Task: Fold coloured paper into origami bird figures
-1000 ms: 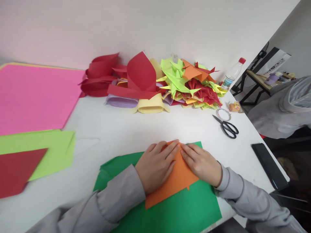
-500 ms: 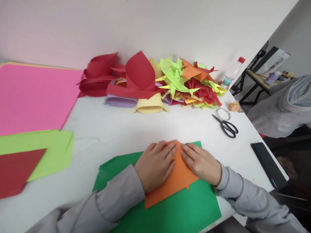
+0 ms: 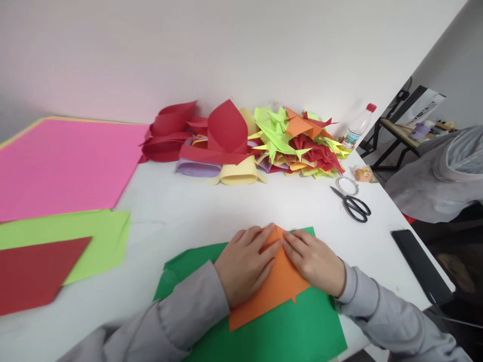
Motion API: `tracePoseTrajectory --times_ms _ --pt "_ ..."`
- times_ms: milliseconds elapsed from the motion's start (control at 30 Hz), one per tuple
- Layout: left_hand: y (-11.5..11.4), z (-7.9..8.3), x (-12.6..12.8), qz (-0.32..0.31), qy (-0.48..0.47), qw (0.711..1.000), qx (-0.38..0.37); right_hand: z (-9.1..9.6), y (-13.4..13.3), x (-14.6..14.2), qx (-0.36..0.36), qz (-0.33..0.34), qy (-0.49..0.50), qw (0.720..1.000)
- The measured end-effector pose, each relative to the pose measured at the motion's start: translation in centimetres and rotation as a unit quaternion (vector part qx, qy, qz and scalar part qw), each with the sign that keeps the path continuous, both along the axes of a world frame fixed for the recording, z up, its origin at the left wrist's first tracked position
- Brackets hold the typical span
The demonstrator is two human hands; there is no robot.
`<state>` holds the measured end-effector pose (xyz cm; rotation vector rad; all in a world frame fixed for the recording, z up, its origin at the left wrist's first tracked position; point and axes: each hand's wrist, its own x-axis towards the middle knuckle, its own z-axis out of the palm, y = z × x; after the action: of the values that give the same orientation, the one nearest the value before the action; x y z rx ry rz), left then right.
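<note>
A folded orange paper lies on a green sheet near the table's front edge. My left hand lies flat on the orange paper's left half, fingers stretched toward its top point. On the right half rests my right hand, also flat, its fingertips meeting the left hand's at the paper's upper tip. Both hands press down on the paper; neither lifts it.
A pile of folded paper shapes sits against the wall. Scissors, a tape ring and a bottle lie at right, a black phone by the edge. Pink, lime and red sheets lie left. Another person's grey sleeve is at right.
The view has shifted slightly, so everything sits a little lower and to the right. My hands stay pressed on the orange paper in the same pose.
</note>
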<state>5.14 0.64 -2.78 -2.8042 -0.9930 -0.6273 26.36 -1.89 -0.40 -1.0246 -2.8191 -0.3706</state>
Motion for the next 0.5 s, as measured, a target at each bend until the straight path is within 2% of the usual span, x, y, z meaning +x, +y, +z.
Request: tracePoseTrajectory --times_ms 200,500 --pt "0.23 0.09 -0.57 -0.038 -0.031 0.998 -0.034 0.19 0.09 0.06 0.005 0.009 0.010 1.000" --pt "0.26 0.22 -0.68 -0.063 -0.036 0.997 -0.027 -0.12 0.24 0.20 -0.011 0.010 0.035 0.999"
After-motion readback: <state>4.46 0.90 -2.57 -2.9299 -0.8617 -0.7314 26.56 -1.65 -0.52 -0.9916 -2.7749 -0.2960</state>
